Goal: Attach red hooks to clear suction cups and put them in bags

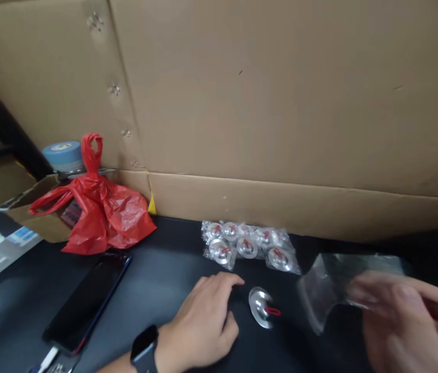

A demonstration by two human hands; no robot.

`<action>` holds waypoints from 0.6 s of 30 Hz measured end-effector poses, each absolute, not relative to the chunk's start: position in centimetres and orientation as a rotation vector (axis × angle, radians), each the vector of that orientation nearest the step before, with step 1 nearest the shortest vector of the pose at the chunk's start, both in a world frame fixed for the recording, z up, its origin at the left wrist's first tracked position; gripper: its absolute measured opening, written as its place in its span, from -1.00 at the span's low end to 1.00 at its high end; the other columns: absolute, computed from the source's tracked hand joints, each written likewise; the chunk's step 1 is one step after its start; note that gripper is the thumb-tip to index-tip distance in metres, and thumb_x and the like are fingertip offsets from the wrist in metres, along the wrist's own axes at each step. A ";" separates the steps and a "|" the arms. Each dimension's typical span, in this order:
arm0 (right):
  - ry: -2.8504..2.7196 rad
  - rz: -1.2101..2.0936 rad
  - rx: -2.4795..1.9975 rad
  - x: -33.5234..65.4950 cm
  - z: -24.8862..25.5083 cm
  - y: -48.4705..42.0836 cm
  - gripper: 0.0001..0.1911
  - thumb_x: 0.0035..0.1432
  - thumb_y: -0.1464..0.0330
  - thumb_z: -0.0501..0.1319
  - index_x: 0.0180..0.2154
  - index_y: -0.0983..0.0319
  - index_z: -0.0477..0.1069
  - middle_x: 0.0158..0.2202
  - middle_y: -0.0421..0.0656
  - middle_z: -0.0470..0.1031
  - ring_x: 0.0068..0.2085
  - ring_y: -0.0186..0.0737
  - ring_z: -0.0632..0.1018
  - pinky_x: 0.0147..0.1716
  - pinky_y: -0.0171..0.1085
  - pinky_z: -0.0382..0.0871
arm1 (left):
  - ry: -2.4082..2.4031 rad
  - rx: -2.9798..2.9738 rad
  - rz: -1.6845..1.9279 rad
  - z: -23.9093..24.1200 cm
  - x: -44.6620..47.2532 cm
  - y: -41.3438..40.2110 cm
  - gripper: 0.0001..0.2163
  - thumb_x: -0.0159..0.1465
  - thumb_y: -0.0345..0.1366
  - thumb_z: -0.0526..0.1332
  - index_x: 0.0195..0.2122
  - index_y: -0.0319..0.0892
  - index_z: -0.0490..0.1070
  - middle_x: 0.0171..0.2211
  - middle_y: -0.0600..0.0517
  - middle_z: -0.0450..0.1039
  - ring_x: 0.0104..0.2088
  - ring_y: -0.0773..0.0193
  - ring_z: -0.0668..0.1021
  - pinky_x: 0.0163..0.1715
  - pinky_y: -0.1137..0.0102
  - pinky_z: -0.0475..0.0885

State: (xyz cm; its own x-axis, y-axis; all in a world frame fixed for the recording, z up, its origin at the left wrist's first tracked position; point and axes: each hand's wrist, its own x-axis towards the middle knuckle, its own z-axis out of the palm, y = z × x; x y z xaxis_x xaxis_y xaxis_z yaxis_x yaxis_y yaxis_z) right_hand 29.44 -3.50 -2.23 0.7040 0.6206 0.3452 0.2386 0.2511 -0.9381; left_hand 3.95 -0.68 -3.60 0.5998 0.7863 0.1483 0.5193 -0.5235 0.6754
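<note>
My left hand [203, 324], with a dark smartwatch on the wrist, rests on the black table, fingers loosely curled and holding nothing, just left of a loose round silver metal piece with a red mark [263, 307]. My right hand [409, 321] is blurred at the lower right and pinches a clear plastic bag [331, 290]. Behind the loose piece lies a cluster of several similar silver pieces sealed in small clear bags [248, 244].
A cardboard wall [281, 103] stands along the back of the black table [164, 280]. At the left sit a red plastic bag [102, 207], a small cardboard box [34, 207], a blue tape roll [62, 154] and a dark phone [87, 300].
</note>
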 end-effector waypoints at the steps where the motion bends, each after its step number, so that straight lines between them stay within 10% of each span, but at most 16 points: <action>1: -0.810 0.312 -1.389 29.4 -2.4 -3.2 -0.80 0.18 0.11 0.29 -0.28 0.08 0.45 -0.32 -0.12 0.51 -0.39 -0.19 0.52 -0.41 -0.23 0.46 | 1.030 2.261 0.637 -3.8 3.9 -0.7 -0.49 0.15 -0.53 0.10 0.15 -0.12 0.18 0.10 -0.10 0.38 0.05 0.14 0.46 0.11 0.19 0.39; 8: -1.291 0.457 -1.575 27.1 -3.2 -3.1 -0.59 0.04 -0.02 0.31 -0.28 0.18 0.54 -0.52 -0.16 0.54 -0.54 -0.21 0.52 -0.57 -0.30 0.42 | 0.740 2.917 0.767 -2.0 3.4 -2.3 -0.60 0.36 -0.44 0.11 0.14 0.17 0.28 0.30 0.06 0.19 0.30 0.04 0.22 0.13 0.10 0.28; 18: -1.370 0.687 -1.312 25.0 -2.5 -2.1 -0.53 -0.02 -0.02 0.37 -0.29 0.25 0.53 -0.56 -0.18 0.49 -0.56 -0.27 0.44 -0.58 -0.31 0.32 | 0.741 3.021 0.872 -2.6 2.9 -1.0 -0.75 0.45 -0.37 -0.01 -0.14 -0.13 0.49 -0.23 0.00 0.51 -0.24 0.25 0.49 -0.22 0.33 0.31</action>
State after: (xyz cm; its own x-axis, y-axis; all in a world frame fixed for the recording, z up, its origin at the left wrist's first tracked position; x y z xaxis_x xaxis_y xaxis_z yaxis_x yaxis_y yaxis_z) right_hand 25.00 -2.09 -2.52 0.1739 0.9395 0.2950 0.3252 0.2280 -0.9177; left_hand 2.89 -0.96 -2.65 0.7495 0.4042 0.5243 0.4521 -0.8911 0.0407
